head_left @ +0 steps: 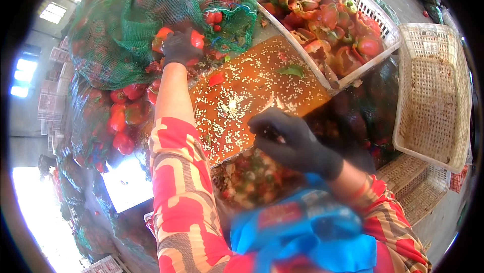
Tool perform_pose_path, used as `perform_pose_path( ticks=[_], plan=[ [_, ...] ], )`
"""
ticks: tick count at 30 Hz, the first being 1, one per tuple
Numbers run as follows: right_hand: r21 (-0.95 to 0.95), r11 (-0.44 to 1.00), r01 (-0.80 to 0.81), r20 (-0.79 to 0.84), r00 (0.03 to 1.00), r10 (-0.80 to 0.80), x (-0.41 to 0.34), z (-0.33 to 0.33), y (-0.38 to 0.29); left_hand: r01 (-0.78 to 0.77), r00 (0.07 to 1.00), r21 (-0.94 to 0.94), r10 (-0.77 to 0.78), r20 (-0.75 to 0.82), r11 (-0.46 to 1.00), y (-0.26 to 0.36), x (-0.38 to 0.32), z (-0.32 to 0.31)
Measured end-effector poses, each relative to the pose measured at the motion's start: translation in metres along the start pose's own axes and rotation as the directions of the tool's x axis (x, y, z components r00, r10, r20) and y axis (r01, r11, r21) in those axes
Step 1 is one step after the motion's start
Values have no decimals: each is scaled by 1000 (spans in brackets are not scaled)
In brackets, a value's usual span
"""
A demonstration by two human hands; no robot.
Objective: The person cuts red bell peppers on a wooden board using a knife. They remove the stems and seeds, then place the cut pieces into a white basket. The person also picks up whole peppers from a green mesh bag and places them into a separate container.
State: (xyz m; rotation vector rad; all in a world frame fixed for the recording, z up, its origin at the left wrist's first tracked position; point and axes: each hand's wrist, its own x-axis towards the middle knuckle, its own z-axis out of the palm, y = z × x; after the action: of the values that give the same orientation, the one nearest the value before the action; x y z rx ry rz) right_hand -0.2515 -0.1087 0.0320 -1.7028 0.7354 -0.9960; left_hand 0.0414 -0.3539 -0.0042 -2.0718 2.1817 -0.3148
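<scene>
My left hand (182, 48), in a dark glove, reaches out to the mouth of a green mesh bag (113, 34). Its fingers are over red bell peppers (197, 39); whether they grip one is hidden by the back of the hand. My right hand (289, 140), also gloved, hovers in a loose curl over the near edge of an orange-brown board (249, 72). Something small and pale shows inside its fingers, too blurred to name. Pale seeds, a red pepper scrap (216, 79) and a green leaf (292, 70) lie on the board.
A white plastic crate (289, 42) at the far right holds cut pepper pieces (329, 19). Beside it leans another crate (431, 95) with a stained bottom. Whole red peppers (123, 121) lie at the left. Below the board is a heap of pepper waste (253, 178).
</scene>
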Motion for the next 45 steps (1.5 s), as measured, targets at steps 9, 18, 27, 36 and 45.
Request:
perform_pose_path(
  ticks=[9,18,27,36,45],
  plan=[
    [102,995,-13,-43,999,18,-6,7,-10,-152,914,-985,-367,-173,85,-14,-98,-21],
    [145,985,-96,-156,981,119,-1,31,28,-41,901,-969,-409,-141,243,23,-228,-14],
    [-201,965,169,-3,985,-173,14,75,79,-75,969,-957,-206,-136,282,61,-287,-23],
    [96,970,-223,190,961,202,18,80,96,-64,919,-996,-393,-32,-67,78,-296,13],
    [115,961,-250,8,968,251,19,103,109,-17,739,-989,-668,86,-145,90,-285,27]
  ],
)
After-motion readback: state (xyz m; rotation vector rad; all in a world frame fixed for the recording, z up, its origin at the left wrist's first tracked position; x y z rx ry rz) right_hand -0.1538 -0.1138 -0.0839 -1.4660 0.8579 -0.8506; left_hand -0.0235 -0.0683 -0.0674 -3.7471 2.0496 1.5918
